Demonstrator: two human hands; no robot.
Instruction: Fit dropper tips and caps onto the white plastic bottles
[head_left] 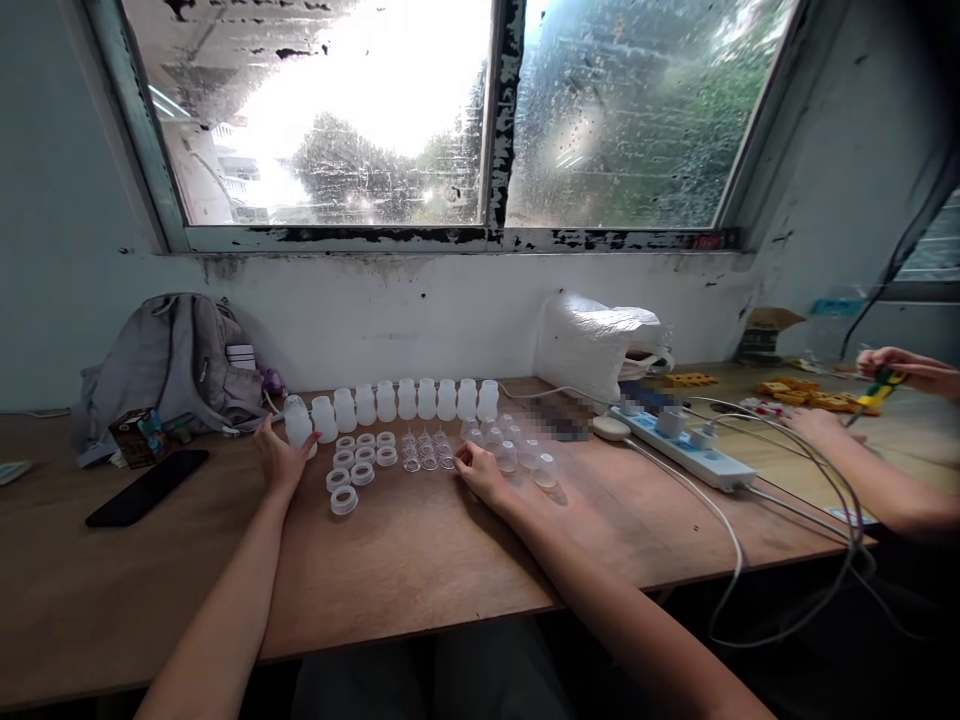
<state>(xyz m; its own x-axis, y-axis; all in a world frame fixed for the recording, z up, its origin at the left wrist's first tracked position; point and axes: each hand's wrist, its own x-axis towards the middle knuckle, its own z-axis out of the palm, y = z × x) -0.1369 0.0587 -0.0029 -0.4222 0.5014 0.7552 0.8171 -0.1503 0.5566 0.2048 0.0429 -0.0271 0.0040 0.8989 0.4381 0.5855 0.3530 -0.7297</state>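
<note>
My left hand [283, 458] is wrapped around a translucent baby bottle [298, 420] at the left end of a curved row of such bottles [406, 399]. Just right of it, several white screw rings [343, 500] lie in short rows. Clear silicone nipples [429, 461] stand beside the rings. My right hand [481, 474] rests low over the table with its fingers curled and pinched at the rightmost nipples; whatever is between the fingertips is hidden. Behind and right of this hand are several clear dome caps [544, 470].
A black phone [147, 488], a small box [140, 438] and a grey backpack [176, 365] are at left. A power strip [686, 448] with looping cables lies right, near a white bag [592, 345]. Farther right, another person's hands [817, 428] hold a yellow-green tool near yellow parts [806, 393].
</note>
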